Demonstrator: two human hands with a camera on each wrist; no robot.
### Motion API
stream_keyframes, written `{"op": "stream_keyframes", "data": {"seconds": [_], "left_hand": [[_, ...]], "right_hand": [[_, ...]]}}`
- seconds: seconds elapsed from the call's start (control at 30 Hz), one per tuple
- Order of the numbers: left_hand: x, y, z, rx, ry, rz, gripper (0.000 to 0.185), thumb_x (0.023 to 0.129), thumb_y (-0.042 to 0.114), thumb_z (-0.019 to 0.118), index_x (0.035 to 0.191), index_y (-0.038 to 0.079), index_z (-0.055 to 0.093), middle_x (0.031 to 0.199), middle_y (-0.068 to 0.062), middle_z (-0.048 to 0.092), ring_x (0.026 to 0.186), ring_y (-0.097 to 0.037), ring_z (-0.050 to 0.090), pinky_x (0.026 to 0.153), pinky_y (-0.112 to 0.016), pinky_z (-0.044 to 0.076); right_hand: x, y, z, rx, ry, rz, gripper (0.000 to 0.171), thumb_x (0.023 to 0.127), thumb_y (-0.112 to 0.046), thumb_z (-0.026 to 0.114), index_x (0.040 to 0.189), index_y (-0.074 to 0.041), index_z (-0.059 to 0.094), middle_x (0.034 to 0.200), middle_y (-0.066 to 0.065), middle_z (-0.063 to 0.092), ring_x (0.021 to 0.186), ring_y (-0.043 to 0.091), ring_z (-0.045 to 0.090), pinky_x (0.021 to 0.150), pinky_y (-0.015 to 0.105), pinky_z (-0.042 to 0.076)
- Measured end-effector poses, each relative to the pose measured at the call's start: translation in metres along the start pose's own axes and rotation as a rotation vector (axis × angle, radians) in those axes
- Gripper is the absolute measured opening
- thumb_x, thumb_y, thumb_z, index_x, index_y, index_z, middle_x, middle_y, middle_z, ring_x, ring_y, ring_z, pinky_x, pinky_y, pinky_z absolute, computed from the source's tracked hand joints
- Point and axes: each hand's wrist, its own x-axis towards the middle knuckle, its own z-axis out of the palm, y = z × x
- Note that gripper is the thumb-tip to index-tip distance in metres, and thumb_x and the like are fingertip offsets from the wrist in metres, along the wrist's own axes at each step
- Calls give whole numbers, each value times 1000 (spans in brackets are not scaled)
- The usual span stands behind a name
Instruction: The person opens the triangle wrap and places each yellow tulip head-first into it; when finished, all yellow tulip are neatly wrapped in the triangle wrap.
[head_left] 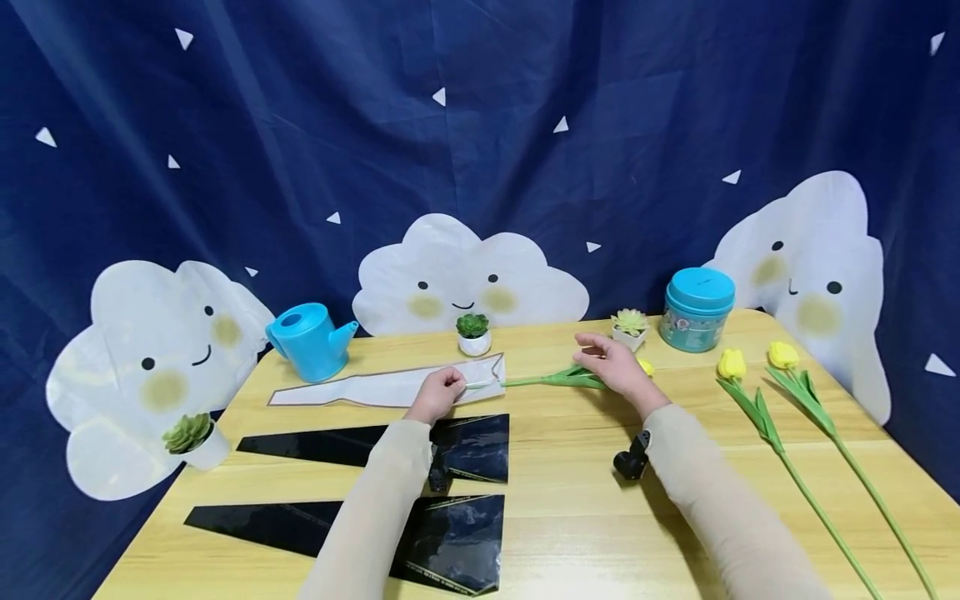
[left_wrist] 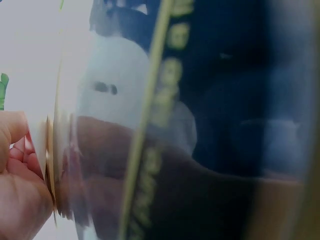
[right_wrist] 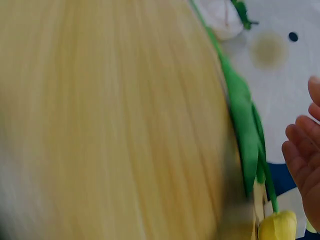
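Note:
A yellow tulip (right_wrist: 278, 227) with green leaves (head_left: 573, 377) lies across the far middle of the table, its stem reaching left into the wide end of a white flower sleeve (head_left: 382, 387). My left hand (head_left: 437, 393) pinches the near edge of that sleeve between thumb and fingers. In the left wrist view the left hand (left_wrist: 20, 185) shows at the edge beside the sleeve's layers. Over the tulip's leaves and bloom is my right hand (head_left: 611, 364), fingers loosely extended and holding nothing; it partly hides the flower in the head view.
Two black sleeves (head_left: 315, 446) (head_left: 450, 542) lie nearer me. Two more yellow tulips (head_left: 731, 365) (head_left: 783, 356) are at right. Along the back stand a blue watering can (head_left: 309, 346), small potted succulents (head_left: 473, 335) (head_left: 629, 328) and a teal tub (head_left: 697, 310). Another succulent (head_left: 204, 444) sits at left.

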Motion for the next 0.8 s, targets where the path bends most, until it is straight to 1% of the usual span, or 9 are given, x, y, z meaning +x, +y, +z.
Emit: {"op": "stream_keyframes", "data": {"seconds": [0.1, 0.2, 0.27, 0.33, 0.43, 0.53, 0.67, 0.8], "left_hand": [[0, 2, 1, 3, -3, -12, 14, 96, 8, 49, 83, 5, 55, 73, -3, 45, 65, -19, 41, 63, -30, 35], [1, 3, 2, 16, -1, -4, 14, 96, 8, 50, 83, 5, 55, 74, -4, 46, 66, -19, 42, 62, -30, 36], [2, 3, 2, 25, 3, 5, 13, 95, 8, 50, 83, 5, 55, 75, -4, 47, 67, -19, 43, 63, -30, 36], [3, 3, 3, 25, 5, 11, 13, 95, 7, 51, 83, 5, 56, 76, -4, 47, 68, -19, 43, 64, -30, 36], [3, 4, 4, 24, 13, 18, 13, 94, 6, 52, 82, 4, 56, 76, -4, 48, 70, -19, 44, 65, -30, 36], [3, 3, 4, 16, 18, 12, 13, 94, 6, 51, 82, 5, 56, 76, -4, 48, 69, -19, 43, 64, -30, 36], [2, 1, 4, 9, 11, -10, 14, 95, 8, 50, 82, 6, 54, 75, -4, 46, 65, -19, 42, 61, -30, 36], [1, 1, 4, 43, 26, -12, 15, 96, 9, 49, 82, 6, 54, 74, -4, 47, 66, -19, 43, 62, -30, 36]], "right_hand": [[1, 5, -4, -108, -57, -54, 48, 92, -17, 58, 133, 4, 45, 133, 24, 47, 120, 39, 46, 99, 50, 36], [1, 9, -5, -176, -107, -84, 51, 91, -19, 60, 135, 2, 44, 136, 21, 45, 125, 40, 40, 102, 51, 32], [1, 11, -5, -184, -134, -85, 54, 89, -19, 62, 136, 0, 44, 138, 20, 44, 128, 40, 36, 103, 52, 30], [2, 13, -5, -164, -156, -78, 55, 88, -18, 64, 137, -1, 43, 138, 20, 44, 131, 39, 34, 104, 52, 28], [3, 16, -4, -143, -177, -71, 54, 86, -12, 65, 136, -2, 45, 132, 21, 50, 128, 39, 38, 103, 51, 29], [4, 18, -1, -153, -177, -64, 48, 85, -7, 66, 130, -2, 52, 124, 21, 57, 122, 39, 44, 101, 51, 33], [4, 19, 4, -195, -157, -47, 31, 83, -2, 65, 114, -3, 65, 118, 19, 61, 115, 37, 50, 97, 49, 38], [5, 16, 9, -227, -124, -50, 20, 83, -1, 65, 102, -4, 71, 110, 17, 64, 108, 36, 55, 92, 47, 42]]}}
